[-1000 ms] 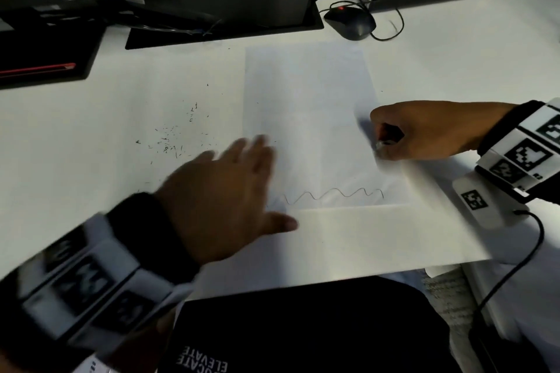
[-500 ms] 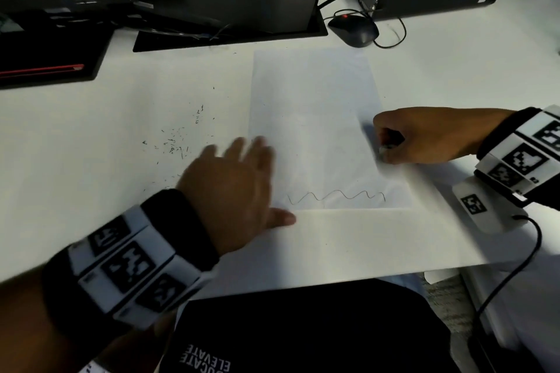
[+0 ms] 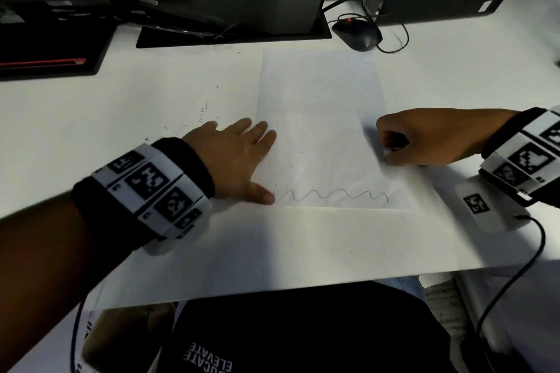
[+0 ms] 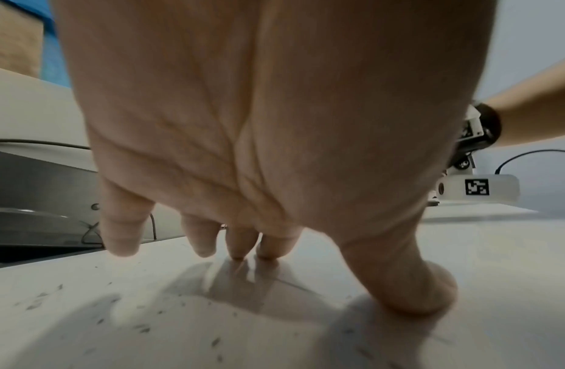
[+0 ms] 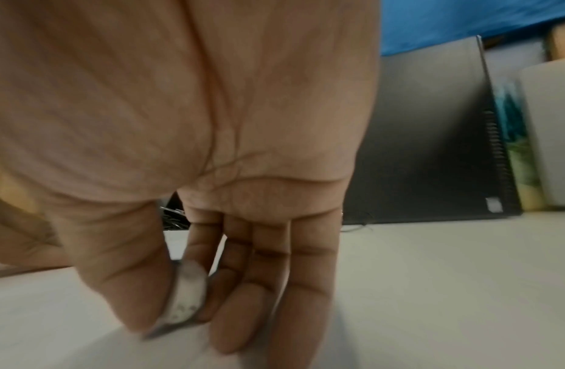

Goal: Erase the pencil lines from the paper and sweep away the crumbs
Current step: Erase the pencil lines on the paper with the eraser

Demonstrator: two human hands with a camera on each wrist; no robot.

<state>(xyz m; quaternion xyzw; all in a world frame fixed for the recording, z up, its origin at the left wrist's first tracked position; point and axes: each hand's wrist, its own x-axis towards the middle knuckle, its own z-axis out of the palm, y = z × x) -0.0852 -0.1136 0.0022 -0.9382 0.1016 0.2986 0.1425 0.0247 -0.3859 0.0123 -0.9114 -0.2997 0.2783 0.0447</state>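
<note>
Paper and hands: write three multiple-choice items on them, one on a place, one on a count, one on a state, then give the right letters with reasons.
1. Where do most of the eraser crumbs lie?
A. on the desk left of the paper
B. on the black mouse
C. right of the right hand

2. How many wavy pencil lines show on the paper?
A. three
B. one
C. none

3. What is the right hand doing?
A. lying flat and empty
B. lifting the paper off the desk
C. pinching a white eraser

Answers:
1 A: the head view shows dark specks on the white desk beyond the left hand.
2 B: a single squiggle runs along the paper's near edge.
3 C: the right wrist view shows the smudged eraser between thumb and fingers.
</note>
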